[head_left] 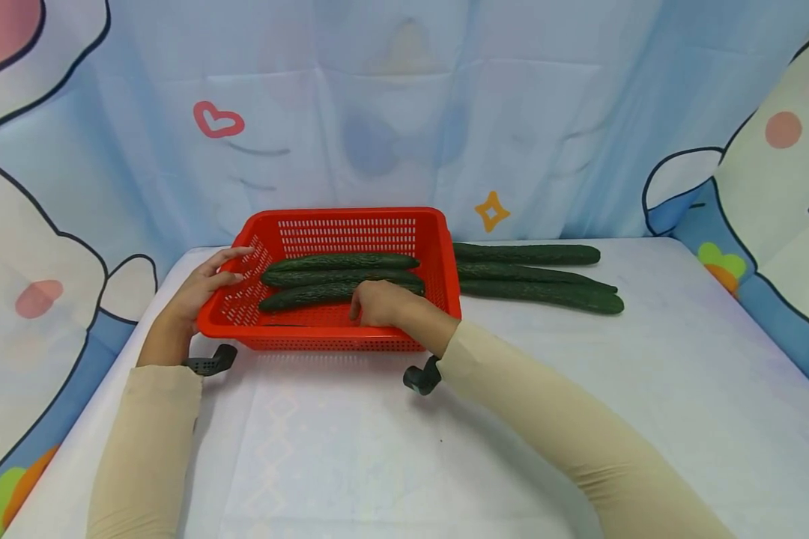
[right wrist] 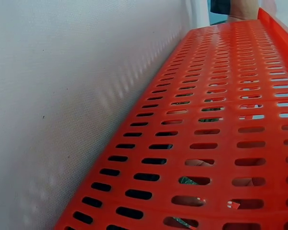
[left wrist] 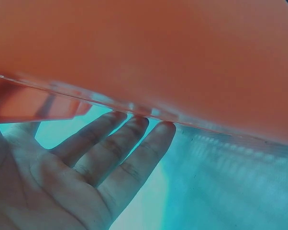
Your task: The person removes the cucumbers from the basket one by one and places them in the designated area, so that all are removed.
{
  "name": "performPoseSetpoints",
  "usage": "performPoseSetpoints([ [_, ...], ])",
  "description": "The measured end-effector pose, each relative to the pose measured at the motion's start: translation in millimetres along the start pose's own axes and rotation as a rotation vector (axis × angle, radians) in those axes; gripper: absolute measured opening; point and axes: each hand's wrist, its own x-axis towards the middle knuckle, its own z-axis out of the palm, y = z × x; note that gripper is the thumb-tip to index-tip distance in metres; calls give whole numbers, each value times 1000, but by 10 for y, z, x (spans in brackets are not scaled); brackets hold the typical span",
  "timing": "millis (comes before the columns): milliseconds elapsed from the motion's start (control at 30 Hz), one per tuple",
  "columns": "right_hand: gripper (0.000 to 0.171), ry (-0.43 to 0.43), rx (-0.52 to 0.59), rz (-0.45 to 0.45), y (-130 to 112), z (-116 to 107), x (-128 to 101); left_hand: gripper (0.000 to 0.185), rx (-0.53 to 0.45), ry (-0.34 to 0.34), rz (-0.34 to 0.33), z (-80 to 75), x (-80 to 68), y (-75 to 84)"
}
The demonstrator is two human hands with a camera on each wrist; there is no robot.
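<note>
Landmark: we place everything by the red basket (head_left: 350,224), which sits on the desk (head_left: 512,419) with its slotted wall filling the right wrist view.
Left hand: our left hand (head_left: 205,288) rests on the basket's left rim, fingers (left wrist: 110,153) straight and spread, gripping nothing.
Right hand: our right hand (head_left: 377,303) reaches over the basket's near wall, fingers curled down onto the nearest cucumber (head_left: 310,297); we cannot tell whether they grip it or only touch it.
In the basket: three cucumbers lie lengthwise, side by side.
Right of the basket: three more cucumbers (head_left: 539,273) lie on the desk, close to the basket's right wall.
Risk: we judge the basket could slide or tip if the right hand drags on its near wall, since the left hand only rests on the rim.
</note>
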Motion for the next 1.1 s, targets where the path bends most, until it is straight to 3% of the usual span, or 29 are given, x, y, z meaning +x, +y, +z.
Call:
performPoseSetpoints([
  [667, 22, -97, -85, -13, 6, 3, 43, 47, -6, 15, -11, -16, -12, -8],
  [1100, 18, -104, -113, -50, 16, -7, 32, 47, -10, 3, 2, -9, -5, -2],
])
